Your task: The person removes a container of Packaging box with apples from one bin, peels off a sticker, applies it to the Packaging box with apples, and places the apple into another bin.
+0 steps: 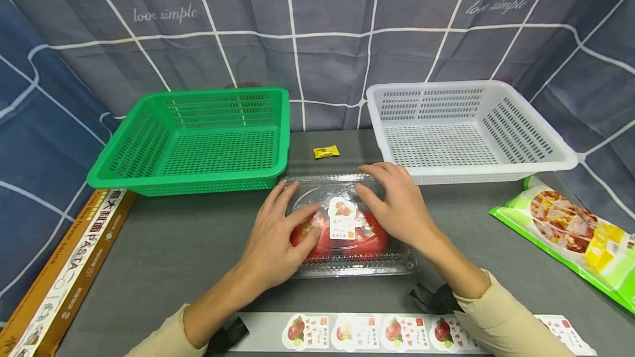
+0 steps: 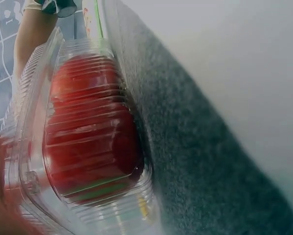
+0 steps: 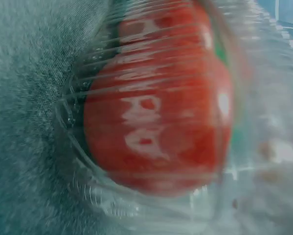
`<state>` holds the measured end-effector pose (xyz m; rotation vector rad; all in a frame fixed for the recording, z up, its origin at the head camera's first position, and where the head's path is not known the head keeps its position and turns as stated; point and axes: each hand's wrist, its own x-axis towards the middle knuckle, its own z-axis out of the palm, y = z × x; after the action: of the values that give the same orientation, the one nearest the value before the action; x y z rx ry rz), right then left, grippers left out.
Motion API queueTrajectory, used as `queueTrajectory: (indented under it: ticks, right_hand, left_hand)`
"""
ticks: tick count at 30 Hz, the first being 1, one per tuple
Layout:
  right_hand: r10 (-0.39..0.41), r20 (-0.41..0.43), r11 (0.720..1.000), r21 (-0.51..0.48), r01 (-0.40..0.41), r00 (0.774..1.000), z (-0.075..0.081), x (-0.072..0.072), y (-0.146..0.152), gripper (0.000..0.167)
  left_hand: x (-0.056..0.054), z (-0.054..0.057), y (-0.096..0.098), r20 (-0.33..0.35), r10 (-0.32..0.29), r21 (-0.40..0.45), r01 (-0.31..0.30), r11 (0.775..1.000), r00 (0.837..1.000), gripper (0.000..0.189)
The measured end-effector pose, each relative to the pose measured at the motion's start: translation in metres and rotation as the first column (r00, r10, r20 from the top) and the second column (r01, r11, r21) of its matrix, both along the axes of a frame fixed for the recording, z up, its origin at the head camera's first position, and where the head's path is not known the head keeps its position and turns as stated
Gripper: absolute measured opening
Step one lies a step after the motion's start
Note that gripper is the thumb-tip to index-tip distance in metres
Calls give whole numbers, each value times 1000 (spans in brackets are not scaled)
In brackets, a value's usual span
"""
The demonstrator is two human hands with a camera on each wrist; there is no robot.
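Note:
A clear plastic clamshell box lies closed on the table in the head view. Through its ribbed wall, red round fruits that look like tomatoes show in the left wrist view, and the same tomatoes fill the right wrist view. A white fruit label sits on the lid. My left hand rests on the lid's left side, fingers spread and pointing to its far edge. On the right side, my right hand touches the lid with loosely bent fingers; the thumb points toward the label.
A green basket stands back left, a white basket back right. Between them lies a small yellow packet. A long pasta box is at left, a green-edged food bag at right. A label strip runs along the front.

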<state>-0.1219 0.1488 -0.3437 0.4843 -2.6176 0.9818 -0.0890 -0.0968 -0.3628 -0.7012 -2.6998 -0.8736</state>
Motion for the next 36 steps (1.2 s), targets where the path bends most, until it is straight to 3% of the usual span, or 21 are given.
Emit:
queueTrajectory:
  ticks: [6,11,12,14,18,19,25,29,33,36]
  right_hand:
    - [-37,-31,975,-219,29,999,3,14,26,26]
    - [-119,41,911,-393,126,992,5,18,51,26]
    - [-121,69,885,-444,139,990,6,18,57,27]
    - [-106,126,802,-575,159,986,7,18,70,28]
    - [-56,215,570,-795,208,975,8,16,99,37]
    - [-53,240,528,-817,231,969,8,16,105,40]
    - [-110,408,379,-826,418,906,7,14,139,73]
    - [-115,493,330,-800,501,863,4,7,148,83]
    - [-100,495,276,-819,502,863,-1,-2,147,82]
    - [-106,469,232,-845,481,877,-4,-6,145,75]
  left_hand:
    - [2,1,-1,108,49,81,-58,995,993,44]
    - [4,1,-3,139,73,120,-90,989,988,44]
    - [5,0,-3,138,77,126,-94,988,987,44]
    - [6,-1,-2,142,77,146,-98,984,987,44]
    - [7,-4,1,147,72,182,-98,978,987,45]
    - [7,-5,1,148,72,194,-101,976,986,45]
    - [7,-6,4,177,75,322,-130,938,981,43]
    - [8,-6,4,222,71,424,-162,891,972,40]
    - [7,-7,0,270,40,501,-176,847,962,49]
    - [5,-6,-5,307,11,510,-174,843,952,55]
